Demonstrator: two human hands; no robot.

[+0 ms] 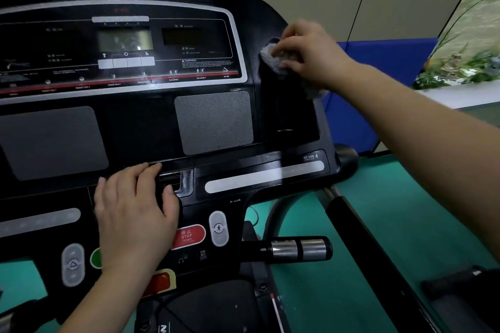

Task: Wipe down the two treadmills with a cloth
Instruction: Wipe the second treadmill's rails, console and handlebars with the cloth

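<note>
From the head camera, the console of a black treadmill (140,124) fills the left and middle of the scene, with a red name strip along its far edge.

The right hand (308,48) reaches to the far right corner of the console. Its fingers are curled round a bunched grey cloth (270,59) and press it against the top rim of a deep side pocket (289,108). A loose end of the cloth hangs below the wrist, over the pocket's right edge.

The left hand (135,213) lies flat on the near part of the console and holds nothing. Its fingers are straight and close together, and the fingertips reach a ledge below the two grey speaker panels (213,121). The thumb points right, toward a small slot (170,181). A red stop button (188,235) sits just right of this hand, and a green button (95,258) is partly hidden on its left.

The two hands are well apart. A handlebar with silver grips (297,250) juts out to the right below the console, above a green floor (392,211).
</note>
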